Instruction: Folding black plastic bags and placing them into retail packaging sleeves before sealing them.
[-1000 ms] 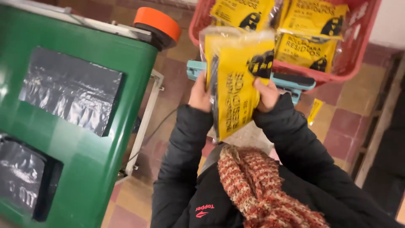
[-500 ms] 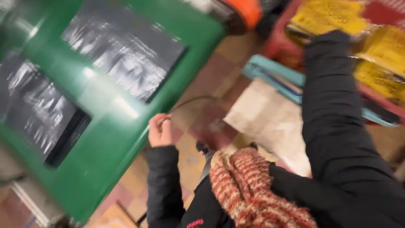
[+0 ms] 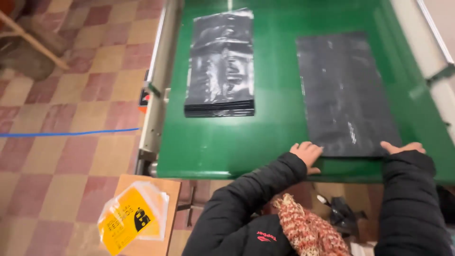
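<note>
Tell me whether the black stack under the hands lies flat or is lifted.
Flat: the black stack lies spread on the green belt, left hand and right hand at its near corners.

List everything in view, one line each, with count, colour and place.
green belt: one, green, fills upper middle.
flat black sheet: one, matt black, right on the belt.
stack of black bags: one, glossy black, left on the belt.
yellow bag: one, yellow in clear wrap, on a cardboard piece, brown, floor lower left.
blue line: one, across tiled floor.
knitted scarf: one, red-white, bottom middle.
left hand: at the sheet's near left corner.
right hand: at its near right corner.
</note>
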